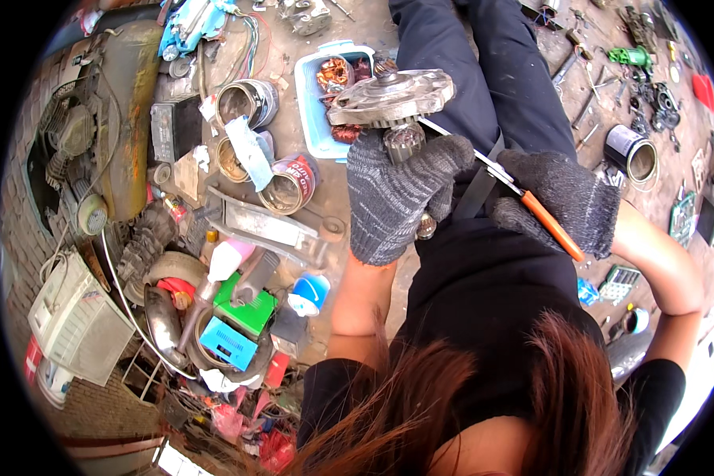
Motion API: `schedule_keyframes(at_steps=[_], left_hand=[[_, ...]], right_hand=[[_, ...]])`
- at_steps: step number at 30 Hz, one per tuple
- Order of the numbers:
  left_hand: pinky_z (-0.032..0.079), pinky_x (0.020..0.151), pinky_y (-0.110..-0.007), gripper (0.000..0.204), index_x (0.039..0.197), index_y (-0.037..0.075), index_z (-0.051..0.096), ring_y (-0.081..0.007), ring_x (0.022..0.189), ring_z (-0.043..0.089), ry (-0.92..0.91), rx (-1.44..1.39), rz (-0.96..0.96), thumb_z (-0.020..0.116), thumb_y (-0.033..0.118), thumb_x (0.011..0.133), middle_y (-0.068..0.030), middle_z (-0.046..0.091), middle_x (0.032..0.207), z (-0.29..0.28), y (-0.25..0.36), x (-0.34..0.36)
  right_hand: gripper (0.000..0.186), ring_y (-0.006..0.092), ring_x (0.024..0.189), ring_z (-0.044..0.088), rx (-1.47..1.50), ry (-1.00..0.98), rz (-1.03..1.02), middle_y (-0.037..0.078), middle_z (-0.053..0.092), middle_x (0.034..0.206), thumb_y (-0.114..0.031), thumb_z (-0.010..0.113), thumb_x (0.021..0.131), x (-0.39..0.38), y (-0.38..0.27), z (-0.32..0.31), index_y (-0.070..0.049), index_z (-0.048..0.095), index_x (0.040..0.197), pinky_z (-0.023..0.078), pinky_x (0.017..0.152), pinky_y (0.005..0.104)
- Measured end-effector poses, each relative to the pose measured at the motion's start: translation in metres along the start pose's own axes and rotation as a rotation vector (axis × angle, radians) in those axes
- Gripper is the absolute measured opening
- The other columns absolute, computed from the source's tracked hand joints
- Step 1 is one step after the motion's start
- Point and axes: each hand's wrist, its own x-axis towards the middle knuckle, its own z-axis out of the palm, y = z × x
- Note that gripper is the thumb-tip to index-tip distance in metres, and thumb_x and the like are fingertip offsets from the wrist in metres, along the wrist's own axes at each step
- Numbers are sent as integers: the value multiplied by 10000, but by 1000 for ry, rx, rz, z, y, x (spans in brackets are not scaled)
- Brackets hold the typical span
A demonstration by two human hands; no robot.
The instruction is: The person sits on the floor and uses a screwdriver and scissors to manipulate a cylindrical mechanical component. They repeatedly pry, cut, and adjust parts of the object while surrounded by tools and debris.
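My left hand (408,186), in a dark grey knit glove, is closed around a metal motor part. Its round, toothed-edged cast plate (393,99) sits above the fist, and a ribbed metal piece (404,141) shows just under the plate. A shiny metal end (426,228) pokes out below the glove. My right hand (567,194), gloved alike, wraps round an orange-handled metal tool (549,222). The tool's long silver front part slants up to the left, its tip reaching beside the plate's underside. Whether it touches the plate, I cannot tell.
A light blue basket (305,119) with copper-wound motor parts stands beyond my left hand. Open tins (289,186) and a metal frame (262,230) lie to the left, among piled scrap. On the right are another tin (633,155), loose tools and a green part (631,55).
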Motion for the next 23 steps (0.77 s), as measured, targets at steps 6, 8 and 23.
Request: schedule_keyframes(at_steps=[6,8,23], left_hand=[[459,678,-283,443,1026,-1,573,-139,748,564,22,253,83,780,152,667,-69,602,881,-11,-2,-1],[457,738,-296,462,1053,-2,565,-150,822,561,14,238,69,779,139,669,-74,597,947,-10,1,-1],[433,521,-206,437,1055,5,526,-60,613,524,19,138,63,761,103,701,-27,590,795,-17,-8,-1]], right_hand=[[268,414,745,559,-163,72,90,243,568,784,-187,595,796,-11,-12,-8,12,541,967,445,620,427],[284,416,748,556,-219,48,179,232,565,786,-178,599,779,-11,-22,-13,10,532,981,444,617,427],[343,372,710,584,-401,125,155,182,581,776,-234,656,730,-6,-32,-15,-28,540,979,454,585,417]])
